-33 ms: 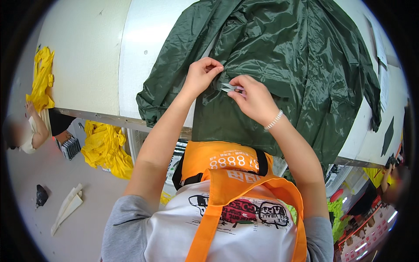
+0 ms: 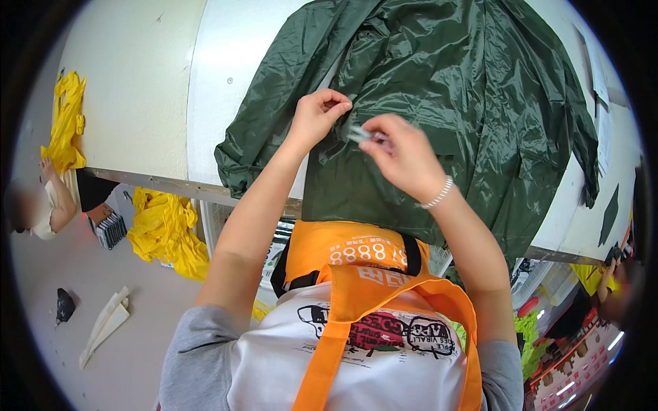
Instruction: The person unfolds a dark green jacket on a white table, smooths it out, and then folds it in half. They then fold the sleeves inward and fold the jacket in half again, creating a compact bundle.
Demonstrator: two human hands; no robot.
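Observation:
A dark green shiny raincoat-like jacket (image 2: 439,75) lies spread over the table, its lower edge hanging toward me. My left hand (image 2: 317,118) is closed in a pinch at the jacket's front edge, thumb and forefinger together on the fabric or a thread too fine to see. Just to the right, my right hand (image 2: 404,151) grips small thread snips (image 2: 358,133), blades pointing left toward the left fingertips. Motion blurs the snips and the right fingers; a gap separates the blades from my left hand.
The white table (image 2: 137,82) has a metal front edge. Yellow garments (image 2: 168,233) are heaped below it at left, and another yellow garment (image 2: 66,123) lies by a co-worker's hand (image 2: 48,170). Scraps (image 2: 106,325) lie on the floor. Another person (image 2: 620,291) is at far right.
My right hand, with the snips, has shifted slightly right and is now blurred. The left hand and the jacket look nearly unchanged.

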